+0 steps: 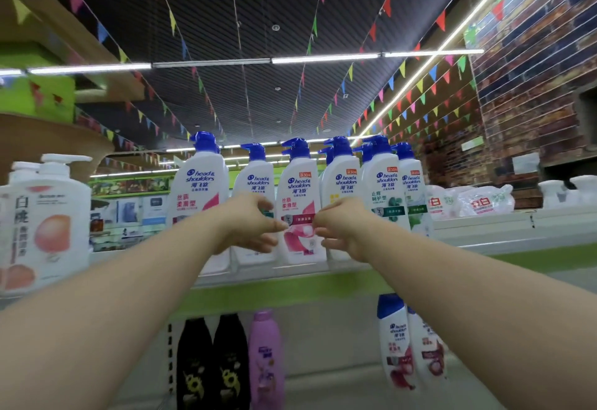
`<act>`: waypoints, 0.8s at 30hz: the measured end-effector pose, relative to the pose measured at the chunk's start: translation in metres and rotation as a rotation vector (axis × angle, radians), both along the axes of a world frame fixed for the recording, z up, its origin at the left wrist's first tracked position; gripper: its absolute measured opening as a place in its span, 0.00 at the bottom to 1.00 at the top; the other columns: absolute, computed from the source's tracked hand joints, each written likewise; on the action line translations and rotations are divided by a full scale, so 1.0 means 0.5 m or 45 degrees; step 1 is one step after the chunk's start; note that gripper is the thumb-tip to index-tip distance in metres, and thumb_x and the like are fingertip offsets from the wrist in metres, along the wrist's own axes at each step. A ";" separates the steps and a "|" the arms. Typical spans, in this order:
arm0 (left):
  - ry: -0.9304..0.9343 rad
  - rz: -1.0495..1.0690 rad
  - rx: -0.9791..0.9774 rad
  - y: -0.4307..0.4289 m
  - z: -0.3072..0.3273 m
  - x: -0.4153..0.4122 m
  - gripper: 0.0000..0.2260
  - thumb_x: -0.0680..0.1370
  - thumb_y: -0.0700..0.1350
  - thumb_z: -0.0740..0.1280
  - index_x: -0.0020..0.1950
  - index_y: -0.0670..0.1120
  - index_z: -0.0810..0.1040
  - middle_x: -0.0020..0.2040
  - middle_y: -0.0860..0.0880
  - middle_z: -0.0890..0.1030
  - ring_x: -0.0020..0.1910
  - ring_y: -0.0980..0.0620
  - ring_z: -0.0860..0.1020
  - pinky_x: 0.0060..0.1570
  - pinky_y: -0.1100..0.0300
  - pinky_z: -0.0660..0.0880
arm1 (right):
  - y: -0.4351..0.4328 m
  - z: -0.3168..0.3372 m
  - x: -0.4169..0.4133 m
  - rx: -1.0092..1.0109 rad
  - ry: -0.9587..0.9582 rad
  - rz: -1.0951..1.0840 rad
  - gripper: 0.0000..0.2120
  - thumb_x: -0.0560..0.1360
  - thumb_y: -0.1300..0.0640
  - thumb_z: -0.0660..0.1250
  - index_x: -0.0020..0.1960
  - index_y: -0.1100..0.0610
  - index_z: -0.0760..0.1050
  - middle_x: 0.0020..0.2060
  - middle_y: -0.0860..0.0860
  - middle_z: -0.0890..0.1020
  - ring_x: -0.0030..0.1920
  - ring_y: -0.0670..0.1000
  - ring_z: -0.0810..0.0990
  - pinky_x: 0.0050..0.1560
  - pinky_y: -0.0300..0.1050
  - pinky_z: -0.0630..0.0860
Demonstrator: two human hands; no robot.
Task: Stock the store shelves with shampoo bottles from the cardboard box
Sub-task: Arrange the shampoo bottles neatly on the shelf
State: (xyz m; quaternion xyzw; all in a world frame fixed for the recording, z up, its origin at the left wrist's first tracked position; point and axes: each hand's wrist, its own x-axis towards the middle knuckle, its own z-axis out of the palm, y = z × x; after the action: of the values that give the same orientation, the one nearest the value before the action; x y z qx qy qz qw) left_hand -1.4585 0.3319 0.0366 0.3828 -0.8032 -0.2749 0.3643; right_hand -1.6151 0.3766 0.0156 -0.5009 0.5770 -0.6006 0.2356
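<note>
I am holding my left hand (pixel 248 225) and right hand (pixel 342 228), fingers half-curled, either side of the pink bottle (pixel 298 190) standing on the shelf (pixel 274 295) (gripping or merely touching, I cannot tell).

We reach up to the top shelf (pixel 484 243), our left hand (pixel 250 225) and right hand (pixel 342 227) flanking a pink-labelled shampoo bottle (pixel 300 190) in a row of white, blue-capped pump bottles (pixel 381 183). Our curled fingertips meet its front label; whether they grip it is unclear. Below stand two black bottles (pixel 193 361) and a purple bottle (pixel 266 354). A peach-printed pump bottle (pixel 48 215) stands far left, under coloured bunting (pixel 420 86).
</note>
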 end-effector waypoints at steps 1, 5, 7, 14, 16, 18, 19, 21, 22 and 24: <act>0.021 0.019 -0.020 0.016 0.002 0.001 0.24 0.74 0.41 0.70 0.68 0.41 0.68 0.48 0.43 0.79 0.41 0.48 0.83 0.32 0.62 0.79 | 0.016 0.001 -0.005 -0.004 -0.006 0.045 0.08 0.75 0.67 0.64 0.54 0.62 0.73 0.50 0.56 0.79 0.47 0.51 0.79 0.44 0.44 0.80; 0.144 0.101 -0.127 0.073 -0.012 -0.024 0.10 0.75 0.38 0.69 0.55 0.38 0.77 0.44 0.42 0.82 0.38 0.51 0.84 0.33 0.61 0.81 | 0.079 -0.005 -0.039 -0.012 -0.009 0.165 0.05 0.75 0.67 0.64 0.50 0.60 0.73 0.44 0.54 0.78 0.43 0.49 0.79 0.38 0.42 0.78; 0.242 0.109 -0.124 0.106 -0.037 -0.055 0.04 0.76 0.36 0.67 0.49 0.37 0.79 0.41 0.42 0.83 0.35 0.52 0.83 0.33 0.60 0.81 | 0.106 -0.018 -0.067 -0.006 0.000 0.182 0.08 0.75 0.67 0.64 0.53 0.60 0.74 0.44 0.54 0.79 0.42 0.49 0.79 0.38 0.41 0.78; 0.327 0.130 0.075 0.197 -0.168 -0.145 0.02 0.77 0.35 0.66 0.45 0.38 0.77 0.35 0.44 0.79 0.26 0.58 0.80 0.26 0.64 0.77 | 0.163 -0.122 -0.141 0.112 0.004 0.161 0.07 0.72 0.70 0.62 0.43 0.59 0.74 0.33 0.55 0.75 0.34 0.50 0.75 0.39 0.43 0.78; 0.317 0.126 0.160 0.221 -0.199 -0.153 0.03 0.77 0.35 0.66 0.43 0.40 0.78 0.35 0.44 0.80 0.27 0.57 0.81 0.27 0.64 0.78 | 0.188 -0.153 -0.153 0.166 0.011 0.162 0.08 0.72 0.70 0.62 0.43 0.59 0.74 0.34 0.54 0.74 0.34 0.50 0.74 0.37 0.41 0.78; 0.305 0.093 0.233 0.242 -0.221 -0.155 0.04 0.76 0.36 0.67 0.41 0.41 0.79 0.34 0.45 0.81 0.29 0.56 0.82 0.28 0.63 0.79 | 0.211 -0.174 -0.160 0.195 0.006 0.154 0.08 0.72 0.70 0.62 0.43 0.58 0.73 0.35 0.54 0.74 0.34 0.50 0.73 0.37 0.41 0.76; 0.286 0.073 0.260 0.254 -0.233 -0.156 0.04 0.76 0.36 0.68 0.41 0.41 0.79 0.33 0.46 0.81 0.30 0.56 0.82 0.29 0.62 0.79 | 0.225 -0.184 -0.164 0.211 0.007 0.141 0.08 0.73 0.69 0.62 0.43 0.57 0.73 0.35 0.54 0.74 0.34 0.50 0.73 0.37 0.41 0.76; 0.267 0.036 0.297 0.273 -0.248 -0.155 0.04 0.75 0.37 0.68 0.40 0.41 0.79 0.33 0.47 0.81 0.31 0.56 0.82 0.29 0.62 0.79 | 0.252 -0.194 -0.172 0.226 0.019 0.121 0.08 0.74 0.67 0.62 0.41 0.56 0.73 0.36 0.54 0.76 0.36 0.50 0.76 0.38 0.41 0.76; 0.261 0.027 0.311 0.281 -0.253 -0.153 0.04 0.75 0.37 0.69 0.41 0.41 0.79 0.34 0.47 0.81 0.31 0.56 0.82 0.28 0.62 0.79 | 0.265 -0.198 -0.177 0.233 0.026 0.116 0.08 0.74 0.67 0.62 0.40 0.56 0.74 0.36 0.54 0.77 0.37 0.50 0.77 0.38 0.41 0.76; 0.244 0.019 0.331 0.295 -0.269 -0.147 0.02 0.76 0.38 0.69 0.43 0.41 0.80 0.35 0.47 0.81 0.32 0.56 0.83 0.29 0.62 0.79 | 0.292 -0.209 -0.186 0.255 0.027 0.105 0.08 0.74 0.66 0.64 0.39 0.56 0.74 0.37 0.53 0.78 0.37 0.49 0.78 0.35 0.40 0.75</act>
State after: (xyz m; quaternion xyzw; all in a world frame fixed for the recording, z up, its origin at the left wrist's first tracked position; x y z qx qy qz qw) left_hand -1.5319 0.4794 -0.0979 0.4046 -0.7196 -0.4092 0.3887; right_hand -1.7079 0.5227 -0.0890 -0.5043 0.6156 -0.5244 0.3029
